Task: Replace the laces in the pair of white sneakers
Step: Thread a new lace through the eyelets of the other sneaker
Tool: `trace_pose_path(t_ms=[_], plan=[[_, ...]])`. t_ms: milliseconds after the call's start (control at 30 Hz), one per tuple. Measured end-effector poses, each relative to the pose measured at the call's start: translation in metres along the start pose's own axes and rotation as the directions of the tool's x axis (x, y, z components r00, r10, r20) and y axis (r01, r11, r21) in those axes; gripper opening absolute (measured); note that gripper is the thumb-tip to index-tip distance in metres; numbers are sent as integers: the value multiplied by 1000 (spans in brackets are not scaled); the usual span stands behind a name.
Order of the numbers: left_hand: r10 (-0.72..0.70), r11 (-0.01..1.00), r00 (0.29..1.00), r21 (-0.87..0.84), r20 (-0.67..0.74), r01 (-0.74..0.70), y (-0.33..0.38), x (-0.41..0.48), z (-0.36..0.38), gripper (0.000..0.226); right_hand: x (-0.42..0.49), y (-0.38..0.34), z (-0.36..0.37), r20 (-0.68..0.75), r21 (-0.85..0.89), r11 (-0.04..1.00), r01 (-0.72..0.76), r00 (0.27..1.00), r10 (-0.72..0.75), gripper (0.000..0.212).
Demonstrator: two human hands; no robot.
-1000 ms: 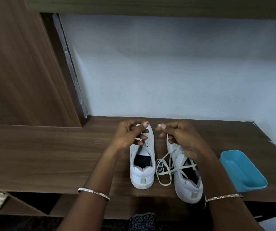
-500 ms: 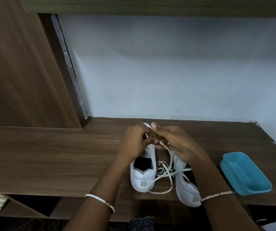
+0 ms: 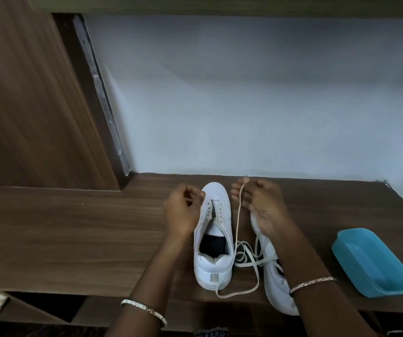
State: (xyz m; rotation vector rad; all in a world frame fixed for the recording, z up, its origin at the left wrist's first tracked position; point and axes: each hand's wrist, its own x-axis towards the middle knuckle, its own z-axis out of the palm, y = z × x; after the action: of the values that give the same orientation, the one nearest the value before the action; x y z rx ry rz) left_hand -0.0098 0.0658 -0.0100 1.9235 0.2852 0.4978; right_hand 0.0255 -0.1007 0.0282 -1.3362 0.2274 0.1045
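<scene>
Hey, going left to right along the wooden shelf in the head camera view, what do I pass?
left hand → left sneaker → lace → right hand, which pinches that lace → blue tub. The other sneaker lies partly under the right arm, so it is left out.

White sneakers (image 3: 214, 242), off-white lace (image 3: 238, 222), turquoise tray (image 3: 375, 261), dark wood-grain tabletop (image 3: 74, 234), silver bangles (image 3: 144, 310).

left hand (image 3: 183, 211) and right hand (image 3: 265, 206) parted, lace (image 3: 238, 215) drawn taut
</scene>
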Motion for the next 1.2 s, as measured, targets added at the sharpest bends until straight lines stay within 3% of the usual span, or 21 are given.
trace_pose_path(t_ms=[100, 200, 333, 400, 600, 700, 900, 1033, 1200], plan=[[-169, 967, 981, 208, 92, 147, -9, 6, 8, 19, 15, -6, -5, 22, -72, 995, 64, 998, -63, 12], [-241, 909, 951, 390, 192, 151, -8, 5, 25, 43, 26, 2, 5, 51, -169, 984, 56, 998, -48, 8], [-222, 833, 966, 540, 129, 119, -3, 6, 36, 40, 32, 30, 18, 35, -244, 970, 3, 999, 6, 11], [-235, 828, 965, 544, 114, 137, -4, 9, 37, 41, 33, 43, 20, 25, -321, 947, 22, 1000, -14, 4], [-259, 836, 957, 527, 129, 156, -5, 14, 35, 33, 41, 60, 21, -18, -585, 805, 97, 991, -132, 21], [-232, 856, 958, 504, 171, 117, -5, 20, 29, 22, 42, 59, 21, 29, -659, 737, 150, 984, -174, 22], [-198, 832, 956, 553, 215, 48, -7, 23, 22, 22, 43, 58, 25, 108, -788, 578, 211, 972, -208, 12], [-169, 872, 960, 487, 223, 41, -17, 23, 21, 23, 45, 65, 29, 107, -786, 578, 217, 970, -218, 10], [-247, 945, 929, 283, 276, 167, -34, 29, 20, 25, 46, 73, 32, 86, -766, 607, 213, 969, -232, 11]])
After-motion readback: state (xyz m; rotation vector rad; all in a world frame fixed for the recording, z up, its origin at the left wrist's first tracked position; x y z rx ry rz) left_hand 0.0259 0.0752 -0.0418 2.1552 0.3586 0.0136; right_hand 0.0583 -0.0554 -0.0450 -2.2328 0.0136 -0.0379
